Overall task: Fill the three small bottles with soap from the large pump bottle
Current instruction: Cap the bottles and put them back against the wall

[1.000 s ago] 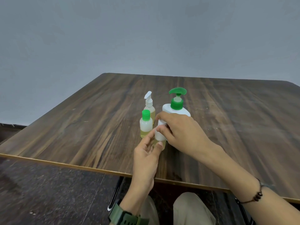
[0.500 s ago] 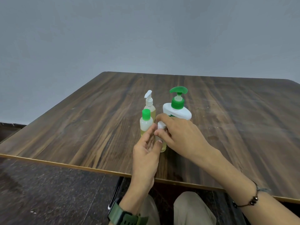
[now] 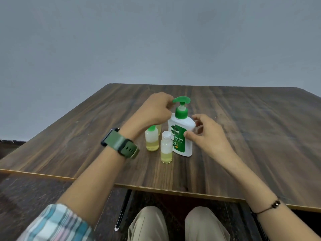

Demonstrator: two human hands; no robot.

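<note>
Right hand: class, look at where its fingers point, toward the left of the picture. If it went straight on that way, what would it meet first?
The right hand would most likely meet the large pump bottle first; its fingertips already look to be at the bottle's label, though true contact is hard to judge from one view.

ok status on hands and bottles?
Left hand at pump head, grip unclear. Right hand open, thumb on pump bottle. Two small bottles part full, capped; third hidden behind left hand. Nothing in the way.

pump bottle (image 3: pixel 181 136) label reads "dettol" and "original".
</note>
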